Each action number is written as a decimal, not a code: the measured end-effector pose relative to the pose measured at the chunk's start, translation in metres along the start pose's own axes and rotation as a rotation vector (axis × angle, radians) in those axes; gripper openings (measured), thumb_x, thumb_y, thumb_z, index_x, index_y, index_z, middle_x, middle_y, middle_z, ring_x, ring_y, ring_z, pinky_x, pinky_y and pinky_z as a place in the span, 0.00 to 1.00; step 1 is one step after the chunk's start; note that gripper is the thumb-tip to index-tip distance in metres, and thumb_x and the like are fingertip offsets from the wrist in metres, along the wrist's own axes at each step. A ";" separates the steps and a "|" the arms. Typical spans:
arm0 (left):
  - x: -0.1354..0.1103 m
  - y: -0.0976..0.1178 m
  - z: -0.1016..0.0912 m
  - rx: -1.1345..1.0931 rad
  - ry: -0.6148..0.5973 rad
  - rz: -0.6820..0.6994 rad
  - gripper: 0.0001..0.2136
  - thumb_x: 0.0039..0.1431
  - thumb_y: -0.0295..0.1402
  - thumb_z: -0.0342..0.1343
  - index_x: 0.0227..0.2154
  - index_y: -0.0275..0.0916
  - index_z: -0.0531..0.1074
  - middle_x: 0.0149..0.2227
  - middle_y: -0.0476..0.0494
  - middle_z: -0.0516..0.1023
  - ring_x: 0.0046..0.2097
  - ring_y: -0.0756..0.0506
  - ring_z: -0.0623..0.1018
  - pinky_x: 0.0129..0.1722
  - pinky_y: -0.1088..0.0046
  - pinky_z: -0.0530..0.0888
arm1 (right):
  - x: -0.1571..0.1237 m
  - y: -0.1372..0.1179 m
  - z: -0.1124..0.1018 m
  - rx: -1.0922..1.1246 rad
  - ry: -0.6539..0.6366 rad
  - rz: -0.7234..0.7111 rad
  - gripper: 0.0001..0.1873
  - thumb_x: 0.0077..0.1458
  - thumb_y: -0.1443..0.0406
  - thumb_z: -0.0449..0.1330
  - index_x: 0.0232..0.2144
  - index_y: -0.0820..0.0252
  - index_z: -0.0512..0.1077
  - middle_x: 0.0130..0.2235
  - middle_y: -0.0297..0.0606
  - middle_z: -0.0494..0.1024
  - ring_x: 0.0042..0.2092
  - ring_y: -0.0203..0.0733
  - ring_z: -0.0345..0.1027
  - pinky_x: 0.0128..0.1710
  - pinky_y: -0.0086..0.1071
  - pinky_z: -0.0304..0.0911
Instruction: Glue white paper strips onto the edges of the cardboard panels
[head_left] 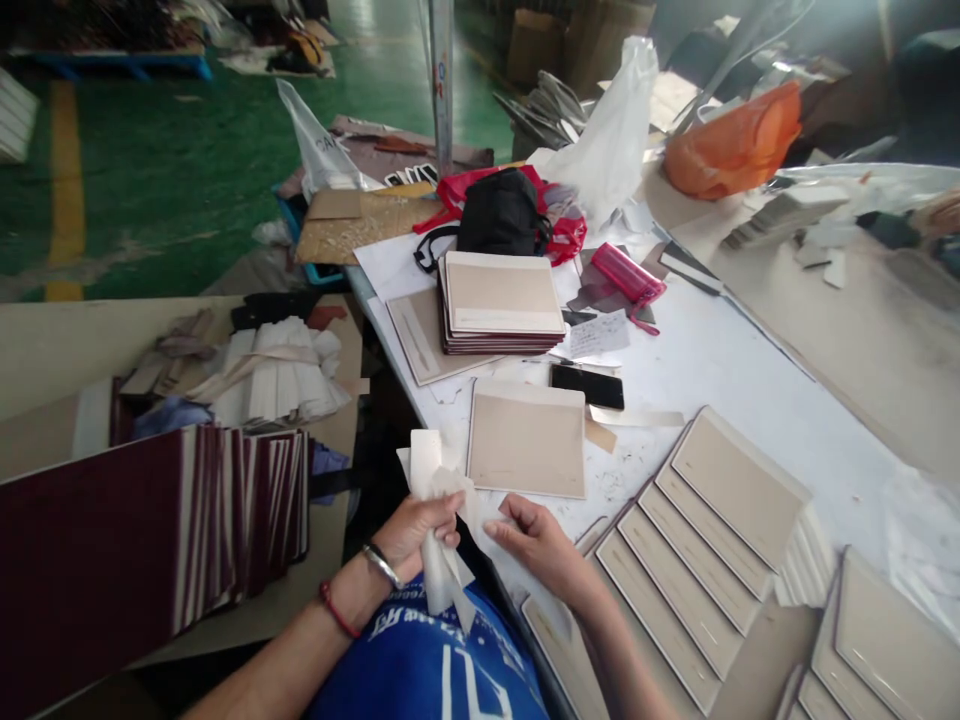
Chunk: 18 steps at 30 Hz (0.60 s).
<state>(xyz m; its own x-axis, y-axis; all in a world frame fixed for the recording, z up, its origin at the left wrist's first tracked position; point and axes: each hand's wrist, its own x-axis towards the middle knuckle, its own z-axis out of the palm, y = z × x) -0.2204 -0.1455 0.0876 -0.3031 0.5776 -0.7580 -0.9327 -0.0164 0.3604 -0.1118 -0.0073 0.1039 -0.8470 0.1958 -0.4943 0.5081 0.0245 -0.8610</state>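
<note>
My left hand (429, 528) is closed around a bunch of white strips (426, 455), their ends sticking out above and below the fist. Just to the right, my right hand (536, 545) has its thumb and forefinger pinched at the edge of a strip from that bunch. Both hands are over my lap, at the table's near edge. Beyond them a single beige panel (527, 440) with a pale border lies flat on the white table (720, 360). To the right, several beige panels (690, 540) overlap in a fanned row.
A stack of beige-faced, maroon-edged panels (502, 295) sits farther back, with a black bag (504, 212) behind it. A phone (586, 386) and a pink pouch (628, 275) lie nearby. At left are maroon boards (247, 510) and a heap of white strips (281, 375).
</note>
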 end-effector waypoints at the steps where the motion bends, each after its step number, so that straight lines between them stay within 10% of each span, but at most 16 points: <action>1: 0.002 -0.001 0.000 -0.023 0.028 0.010 0.17 0.31 0.30 0.69 0.17 0.33 0.64 0.12 0.59 0.56 0.16 0.59 0.57 0.17 0.81 0.59 | 0.001 0.000 0.002 -0.021 0.044 0.009 0.17 0.48 0.54 0.57 0.21 0.58 0.56 0.22 0.27 0.57 0.26 0.33 0.50 0.25 0.26 0.48; 9: 0.007 0.005 -0.001 -0.088 0.144 0.124 0.12 0.41 0.34 0.64 0.27 0.33 0.70 0.21 0.48 0.72 0.23 0.50 0.71 0.26 0.74 0.69 | -0.007 0.012 0.026 -0.071 0.250 0.067 0.19 0.48 0.51 0.54 0.20 0.57 0.54 0.20 0.26 0.55 0.24 0.33 0.50 0.23 0.26 0.47; 18: 0.007 0.011 -0.014 -0.167 0.084 0.132 0.17 0.40 0.40 0.65 0.21 0.36 0.62 0.14 0.60 0.55 0.17 0.57 0.58 0.21 0.79 0.64 | -0.019 0.039 0.022 -0.115 0.212 0.024 0.19 0.51 0.52 0.52 0.20 0.57 0.56 0.20 0.27 0.56 0.24 0.33 0.50 0.24 0.26 0.48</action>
<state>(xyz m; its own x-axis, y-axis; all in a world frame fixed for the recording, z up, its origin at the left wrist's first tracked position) -0.2359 -0.1528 0.0786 -0.4331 0.4920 -0.7552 -0.9013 -0.2262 0.3695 -0.0787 -0.0313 0.0772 -0.7890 0.3987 -0.4675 0.5521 0.1262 -0.8242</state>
